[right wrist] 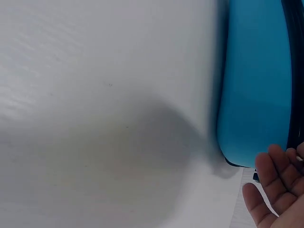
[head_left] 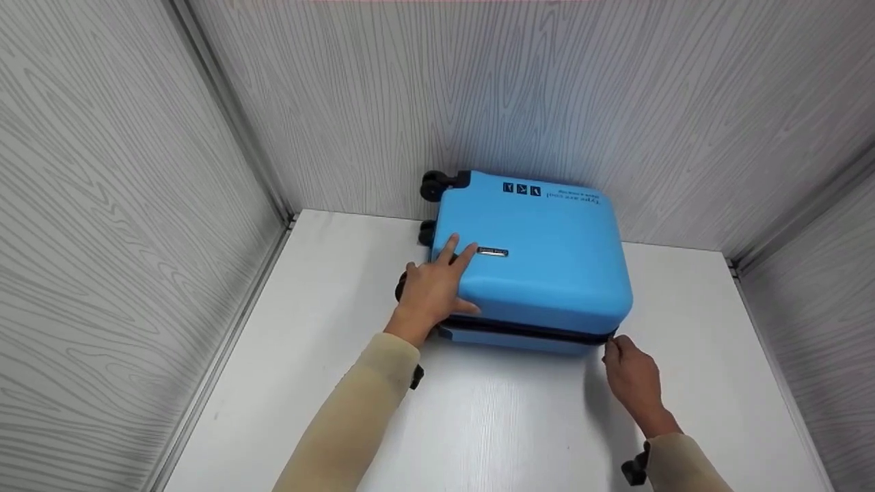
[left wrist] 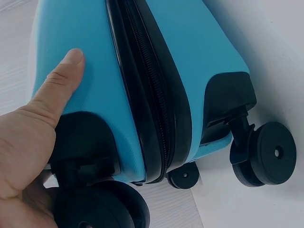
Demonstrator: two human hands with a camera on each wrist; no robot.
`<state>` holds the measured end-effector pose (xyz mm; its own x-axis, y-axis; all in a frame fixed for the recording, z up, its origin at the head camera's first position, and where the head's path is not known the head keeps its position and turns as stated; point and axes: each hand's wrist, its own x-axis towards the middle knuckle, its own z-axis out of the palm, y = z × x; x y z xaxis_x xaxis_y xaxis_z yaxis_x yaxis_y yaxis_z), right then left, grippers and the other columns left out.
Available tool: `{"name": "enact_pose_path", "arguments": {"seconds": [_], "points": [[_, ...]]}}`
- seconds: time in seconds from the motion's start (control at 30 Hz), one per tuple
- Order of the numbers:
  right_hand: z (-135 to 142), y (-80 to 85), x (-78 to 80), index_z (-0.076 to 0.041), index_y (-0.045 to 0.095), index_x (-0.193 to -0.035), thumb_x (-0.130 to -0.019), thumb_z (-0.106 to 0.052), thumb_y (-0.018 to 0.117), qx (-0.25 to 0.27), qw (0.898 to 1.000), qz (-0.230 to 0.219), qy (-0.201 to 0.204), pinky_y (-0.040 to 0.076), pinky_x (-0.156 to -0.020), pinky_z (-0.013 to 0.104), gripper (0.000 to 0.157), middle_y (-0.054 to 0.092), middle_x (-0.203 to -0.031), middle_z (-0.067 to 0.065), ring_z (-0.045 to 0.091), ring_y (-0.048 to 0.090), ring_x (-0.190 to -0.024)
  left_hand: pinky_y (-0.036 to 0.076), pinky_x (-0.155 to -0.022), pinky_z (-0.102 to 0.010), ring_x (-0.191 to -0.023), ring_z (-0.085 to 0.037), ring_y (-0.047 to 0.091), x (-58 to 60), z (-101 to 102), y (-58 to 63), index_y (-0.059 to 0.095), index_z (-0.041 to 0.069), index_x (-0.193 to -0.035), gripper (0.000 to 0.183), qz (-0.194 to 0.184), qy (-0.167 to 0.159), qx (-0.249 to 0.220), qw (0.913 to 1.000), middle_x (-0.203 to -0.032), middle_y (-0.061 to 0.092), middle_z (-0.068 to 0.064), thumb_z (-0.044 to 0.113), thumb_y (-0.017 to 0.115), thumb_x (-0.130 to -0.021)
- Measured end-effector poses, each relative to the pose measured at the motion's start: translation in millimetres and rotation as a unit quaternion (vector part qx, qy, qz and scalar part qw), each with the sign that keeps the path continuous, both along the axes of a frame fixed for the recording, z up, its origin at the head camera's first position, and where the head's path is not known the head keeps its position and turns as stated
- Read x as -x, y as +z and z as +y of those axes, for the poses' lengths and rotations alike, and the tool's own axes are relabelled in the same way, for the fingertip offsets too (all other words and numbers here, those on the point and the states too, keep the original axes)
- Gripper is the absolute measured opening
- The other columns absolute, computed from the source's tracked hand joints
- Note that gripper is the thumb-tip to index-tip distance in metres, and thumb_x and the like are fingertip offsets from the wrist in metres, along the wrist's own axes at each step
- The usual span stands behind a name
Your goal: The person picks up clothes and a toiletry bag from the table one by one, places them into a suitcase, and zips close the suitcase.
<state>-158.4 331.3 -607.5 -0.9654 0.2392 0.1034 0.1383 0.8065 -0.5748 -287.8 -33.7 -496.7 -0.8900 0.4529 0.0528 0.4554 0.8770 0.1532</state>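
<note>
The left hand [head_left: 432, 290] lay spread on the case [head_left: 547, 239] near its wheels [left wrist: 97, 208]; the right [head_left: 633, 374] pinched the zip [left wrist: 151, 71] at the far corner — a crooked tug might have jammed it.

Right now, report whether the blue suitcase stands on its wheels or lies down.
Lying down: the blue suitcase has its nameplate facing up, and its wheels stick out sideways in the head view.
</note>
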Motion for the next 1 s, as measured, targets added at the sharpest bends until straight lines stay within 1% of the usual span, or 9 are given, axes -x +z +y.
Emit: {"name": "enact_pose_path", "arguments": {"seconds": [0.1,0.17,0.27,0.4,0.53,0.67,0.83,0.9,1.0], "points": [[1,-1.5,-1.0,-0.007,0.063,-0.096,-0.114,-0.028,0.039,0.003,1.0,0.009,0.007,0.043,-0.067,0.038,0.036,0.069,-0.085,0.01,0.021,0.054,-0.068,0.05,-0.099,-0.071,-0.094,-0.041,0.075,0.1,0,-0.2,0.018,0.033,-0.171,0.123,0.001,-0.001,-0.002,1.0,-0.178,0.013,-0.007,0.075,0.081,-0.074],[2,-3.4,-2.7,-0.006,0.065,-0.098,-0.114,-0.025,0.043,-0.003,1.0,0.027,0.013,0.043,-0.068,0.039,0.032,0.07,-0.088,0.009,0.021,0.056,-0.071,0.05,-0.098,-0.071,-0.095,-0.042,0.075,0.2,0,0.0,0.018,0.032,-0.171,0.123,0.003,-0.003,-0.001,1.0,-0.178,0.013,-0.007,0.075,0.081,-0.074],[4,-6.5,-5.2,-0.004,0.068,-0.104,-0.112,-0.019,0.05,-0.014,0.998,0.06,0.017,0.047,-0.069,0.041,0.025,0.074,-0.09,0.009,0.023,0.063,-0.074,0.051,-0.098,-0.07,-0.095,-0.041,0.075,0.5,0,0.9,0.018,0.032,-0.171,0.123,0.005,-0.005,0.003,1.0,-0.178,0.013,-0.008,0.076,0.08,-0.074],[4,-8.8,-6.5,-0.003,0.072,-0.106,-0.109,-0.015,0.056,-0.022,0.996,0.086,0.013,0.048,-0.068,0.04,0.02,0.073,-0.082,0.006,0.021,0.064,-0.07,0.051,-0.099,-0.07,-0.091,-0.039,0.075,0.5,1,0.8,0.018,0.032,-0.171,0.123,0.006,-0.005,0.005,1.0,-0.178,0.012,-0.007,0.077,0.08,-0.074],[3,-8.0,-6.3,-0.002,0.072,-0.1,-0.108,-0.012,0.056,-0.025,0.995,0.094,0.016,0.047,-0.065,0.04,0.02,0.067,-0.074,0.004,0.018,0.057,-0.063,0.05,-0.099,-0.072,-0.088,-0.041,0.075,-0.1,0,0.3,0.019,0.032,-0.171,0.123,0.005,-0.004,-0.004,1.0,-0.178,0.013,-0.007,0.075,0.081,-0.074],[1,-7.4,-6.0,-0.001,0.072,-0.095,-0.104,-0.007,0.059,-0.043,0.993,0.106,0.021,0.048,-0.065,0.044,0.017,0.066,-0.071,0.004,0.02,0.056,-0.062,0.049,-0.099,-0.073,-0.092,-0.044,0.075,-0.2,0,-0.3,0.02,0.032,-0.17,0.123,0.005,-0.001,-0.008,1.0,-0.178,0.014,-0.007,0.075,0.081,-0.073],[-8,-7.8,-7.5,-0.003,0.07,-0.091,-0.101,-0.005,0.063,-0.063,0.991,0.112,0.048,0.046,-0.063,0.043,0.013,0.063,-0.069,0.003,0.019,0.054,-0.062,0.051,-0.098,-0.072,-0.096,-0.043,0.075,0.4,0,-0.7,0.021,0.032,-0.17,0.123,0.009,0.001,-0.005,0.9999,-0.178,0.015,-0.008,0.076,0.081,-0.073],[-13,-8.5,-7.5,-0.003,0.07,-0.091,-0.101,-0.005,0.063,-0.068,0.989,0.115,0.058,0.047,-0.063,0.043,0.012,0.064,-0.07,0.003,0.019,0.055,-0.063,0.051,-0.097,-0.071,-0.096,-0.043,0.075,0.4,1,-0.8,0.021,0.032,-0.17,0.123,0.01,0.0,-0.006,0.9999,-0.178,0.015,-0.008,0.076,0.081,-0.073],[-18,-9.6,-7.2,-0.001,0.072,-0.095,-0.101,-0.005,0.064,-0.072,0.989,0.117,0.06,0.05,-0.065,0.047,0.011,0.069,-0.075,0.007,0.022,0.061,-0.066,0.052,-0.097,-0.071,-0.095,-0.043,0.075,0.0,1,-0.9,0.021,0.031,-0.17,0.123,0.006,-0.002,-0.01,0.9999,-0.178,0.015,-0.009,0.075,0.082,-0.073]]}}
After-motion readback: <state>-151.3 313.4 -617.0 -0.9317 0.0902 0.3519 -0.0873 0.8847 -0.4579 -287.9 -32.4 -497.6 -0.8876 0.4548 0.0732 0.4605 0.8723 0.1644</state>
